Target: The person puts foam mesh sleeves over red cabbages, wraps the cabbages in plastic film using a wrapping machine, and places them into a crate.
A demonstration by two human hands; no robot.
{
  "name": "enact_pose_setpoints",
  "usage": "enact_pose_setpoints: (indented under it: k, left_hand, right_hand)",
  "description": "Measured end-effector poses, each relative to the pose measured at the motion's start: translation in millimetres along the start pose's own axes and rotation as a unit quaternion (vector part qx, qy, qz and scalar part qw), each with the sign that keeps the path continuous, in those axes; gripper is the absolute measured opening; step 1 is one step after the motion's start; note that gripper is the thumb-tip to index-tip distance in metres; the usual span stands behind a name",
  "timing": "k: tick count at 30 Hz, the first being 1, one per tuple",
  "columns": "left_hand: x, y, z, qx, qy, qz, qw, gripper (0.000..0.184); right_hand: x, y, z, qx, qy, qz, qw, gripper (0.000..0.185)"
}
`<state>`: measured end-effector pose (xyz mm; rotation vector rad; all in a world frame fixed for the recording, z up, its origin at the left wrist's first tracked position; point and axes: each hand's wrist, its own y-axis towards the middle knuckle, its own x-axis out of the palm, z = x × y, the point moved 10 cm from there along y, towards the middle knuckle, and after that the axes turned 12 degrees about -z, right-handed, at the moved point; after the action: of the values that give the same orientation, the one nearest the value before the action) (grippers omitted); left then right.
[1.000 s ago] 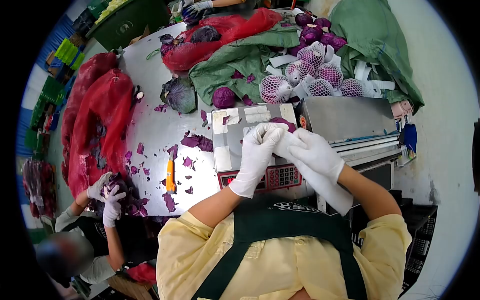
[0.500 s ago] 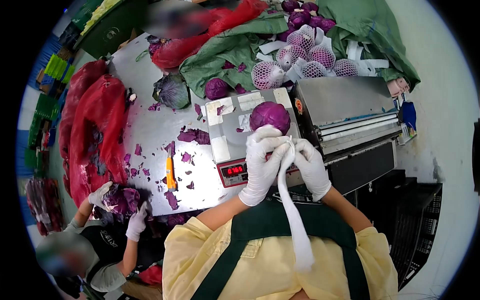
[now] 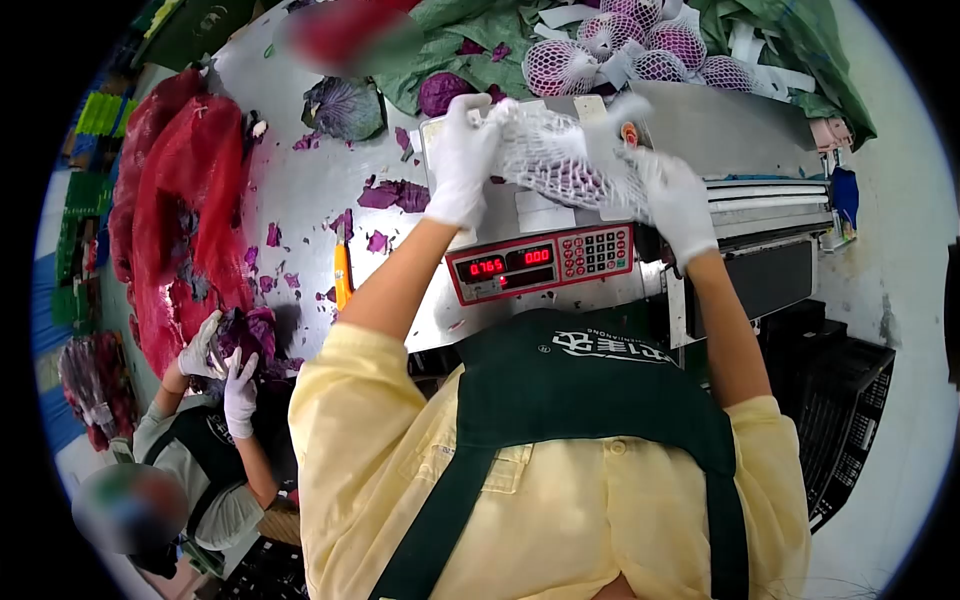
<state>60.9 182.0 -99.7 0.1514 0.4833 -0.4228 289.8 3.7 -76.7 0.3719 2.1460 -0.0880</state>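
Pale yellow shirt (image 3: 560, 530) over here, short sleeves (image 3: 350, 390) leaving the forearms (image 3: 405, 275) bare, a chest pocket (image 3: 505, 473) and 1 button (image 3: 617, 448) showing. On top, from where I'm standing, it's a dark green apron (image 3: 560, 400) with 2 wide straps (image 3: 440, 530), white lettering (image 3: 612, 345) and a tiny circled R (image 3: 544, 349). Left hand (image 3: 464, 160) and right hand (image 3: 677, 200) both get thin white gloves (image 3: 458, 198), kinda wrinkly.

Red digits on the scale (image 3: 597, 251) read 0.765 and 0.00, ® marked the dark green apron (image 3: 590, 400), beside white lettering partly creased
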Motion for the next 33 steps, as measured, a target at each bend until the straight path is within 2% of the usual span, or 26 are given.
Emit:
enact_pose_setpoints:
  k: [3, 5, 6, 8, 9, 10, 11, 12, 13, 14, 15, 16, 17, 18, 19, 20, 21, 22, 23, 24, 25, 27, 29, 31, 32, 33]
  left_hand:
    - [35.0, 23.8, -18.7, -0.035, 0.260, -0.065, 0.963, 0.029]
    - [69.5, 19.2, -23.3, 0.014, 0.267, -0.142, 0.953, 0.024]
    - [69.6, 11.3, -23.1, 0.061, 0.213, -0.127, 0.967, 0.025]
    - [59.3, -16.6, -15.0, 0.163, 0.050, -0.066, 0.983, 0.028]
    - [74.8, -19.6, -34.1, 0.052, -0.146, -0.173, 0.973, 0.030]
    - [75.9, -28.0, -17.9, 0.013, -0.318, -0.204, 0.926, 0.034]
    - [108.6, -59.6, -32.8, -0.257, -0.574, -0.239, 0.740, 0.041]
    - [95.7, -77.7, -6.1, -0.288, -0.617, -0.240, 0.692, 0.060]
    - [107.6, -93.0, -33.8, -0.296, -0.696, -0.304, 0.579, 0.062]
    - [105.6, -103.2, -28.2, -0.250, -0.707, -0.369, 0.548, 0.062]
    - [104.2, -113.4, -17.0, -0.203, -0.715, -0.431, 0.512, 0.063]
    - [111.3, -118.1, -4.5, -0.253, -0.522, -0.502, 0.642, 0.066]
    - [112.3, -126.5, 7.7, -0.292, -0.311, -0.580, 0.694, 0.070]
    - [99.0, -140.3, 42.3, -0.298, -0.571, -0.490, 0.587, 0.071]
    - [83.1, -141.5, 61.2, -0.280, -0.781, -0.355, 0.432, 0.074]
    - [84.2, -148.3, 36.5, -0.354, -0.757, -0.258, 0.485, 0.079]
    - [87.7, -136.0, 32.1, -0.290, -0.719, -0.331, 0.538, 0.083]
    - [88.5, -133.8, 28.2, -0.265, -0.747, -0.320, 0.520, 0.083]
    - [89.0, -133.2, 32.9, -0.240, -0.773, -0.308, 0.500, 0.084]
    - [81.4, -134.6, 66.6, -0.165, -0.821, -0.342, 0.426, 0.082]
    - [76.8, -133.9, 70.1, -0.194, -0.812, -0.243, 0.493, 0.068]
    - [86.9, -136.1, 74.8, -0.114, -0.833, -0.225, 0.492, 0.052]
    - [106.8, -149.0, 83.0, -0.155, -0.781, -0.166, 0.582, 0.046]
    - [145.1, -152.6, 115.4, -0.122, -0.808, -0.170, 0.551, 0.048]
    - [164.1, -156.1, 161.0, -0.070, -0.810, -0.260, 0.521, 0.050]
    - [181.1, -157.8, 168.3, -0.047, -0.761, -0.242, 0.600, 0.053]
  right_hand:
    - [18.4, 27.4, 9.7, 0.111, 0.007, 0.014, 0.994, 0.039]
    - [81.6, 20.9, 46.1, 0.282, 0.309, -0.085, 0.904, 0.045]
    - [70.0, 23.0, 37.7, 0.191, 0.275, 0.015, 0.942, 0.049]
    - [68.1, 2.9, 12.3, 0.193, 0.368, 0.046, 0.909, 0.053]
    - [66.4, -4.1, 1.2, 0.164, 0.430, 0.061, 0.886, 0.049]
    - [56.4, -6.6, -15.7, 0.146, 0.450, 0.052, 0.879, 0.046]
    - [55.8, -15.4, -11.5, 0.137, 0.347, 0.034, 0.927, 0.041]
    - [42.1, -16.1, -31.7, 0.090, 0.323, 0.022, 0.942, 0.038]
    - [23.4, -17.2, -52.5, 0.043, 0.297, 0.009, 0.954, 0.035]
    - [2.5, -24.1, -55.0, 0.085, 0.246, 0.026, 0.965, 0.029]
    - [-0.6, -26.0, -63.7, 0.095, 0.405, -0.042, 0.909, 0.029]
    - [12.7, -36.8, -66.3, 0.160, 0.588, -0.100, 0.787, 0.029]
    - [15.9, -44.5, -86.8, 0.102, 0.601, -0.246, 0.754, 0.032]
    - [24.6, -55.7, -96.3, 0.108, 0.623, -0.308, 0.711, 0.034]
    - [32.6, -69.2, -105.9, 0.112, 0.642, -0.368, 0.664, 0.036]
    - [27.9, -63.2, -91.7, 0.123, 0.646, -0.330, 0.677, 0.037]
    - [22.8, -57.6, -77.4, 0.133, 0.648, -0.292, 0.691, 0.038]
    - [17.2, -52.6, -63.1, 0.143, 0.648, -0.254, 0.704, 0.039]
    - [16.7, -52.1, -60.9, 0.150, 0.725, -0.245, 0.626, 0.037]
    - [6.0, -49.6, -46.8, -0.028, 0.366, -0.228, 0.902, 0.031]
    - [56.1, -81.2, 1.5, 0.186, 0.556, -0.288, 0.757, 0.034]
    - [46.2, -115.4, -24.4, 0.201, 0.619, -0.324, 0.687, 0.042]
    - [11.0, -133.2, -60.2, 0.204, 0.837, -0.305, 0.406, 0.051]
    - [-14.7, -147.1, -31.5, 0.134, 0.910, -0.272, 0.281, 0.053]
    - [-22.7, -154.9, -8.3, 0.178, 0.902, -0.259, 0.296, 0.051]
    - [-37.5, -170.7, 18.2, 0.268, 0.883, -0.219, 0.317, 0.047]
